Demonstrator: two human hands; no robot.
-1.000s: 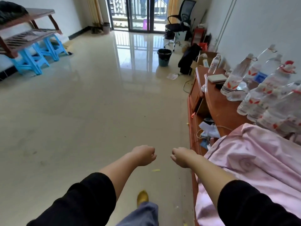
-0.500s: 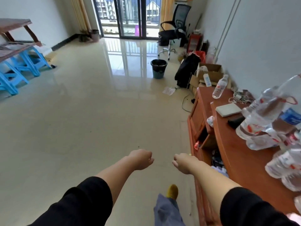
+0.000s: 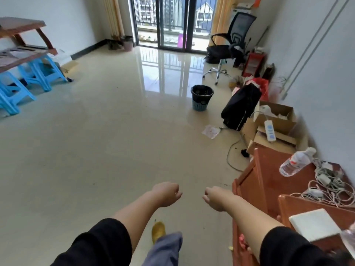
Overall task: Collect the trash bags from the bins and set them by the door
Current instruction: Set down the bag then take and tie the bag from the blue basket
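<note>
"Two hands, what do they hold?"

"Nothing. The left hand and the right hand are both curled into loose fists, out in front, a little apart."

"Where is the bin?"

"The blue bin with its black trash bag stands on the shiny floor, far ahead. It may have trash inside; too blurry. Wide bare floor lies on the left. The brown cabinet edges the right side, near the right arm."

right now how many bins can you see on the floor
2. A blue bin with a black bag stands mid-floor near the office chair. A pinkish bin sits by the balcony door, beside the curtain. Others may be hidden behind clutter.
</note>
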